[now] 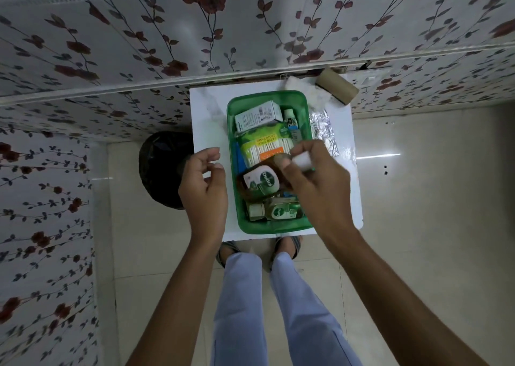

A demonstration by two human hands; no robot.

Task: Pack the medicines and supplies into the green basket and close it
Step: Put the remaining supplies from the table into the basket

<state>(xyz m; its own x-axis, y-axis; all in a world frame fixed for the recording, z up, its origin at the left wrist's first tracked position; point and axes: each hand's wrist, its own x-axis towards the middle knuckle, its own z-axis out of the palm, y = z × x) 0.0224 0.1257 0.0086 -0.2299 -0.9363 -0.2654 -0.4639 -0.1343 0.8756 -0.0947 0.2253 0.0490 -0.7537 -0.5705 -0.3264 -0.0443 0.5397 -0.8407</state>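
Note:
The green basket point(233, 131) stands on a small white table point(207, 114), without a lid on it. Inside lie a white medicine box point(257, 115), a small tube point(290, 119), a pack of cotton swabs point(262, 146) and two brown Dettol bottles point(257, 185) point(276, 211). My right hand point(315, 181) hovers over the basket's right half, fingers pinched on a small white object point(303, 161). My left hand point(204, 183) hangs just left of the basket, fingers apart and empty.
Foil blister strips point(324, 127) lie on the table right of the basket. A cotton wad point(303, 88) and a brown bandage roll point(337, 86) sit at the far right corner. A black bin point(164, 167) stands left of the table. Floral walls enclose the space.

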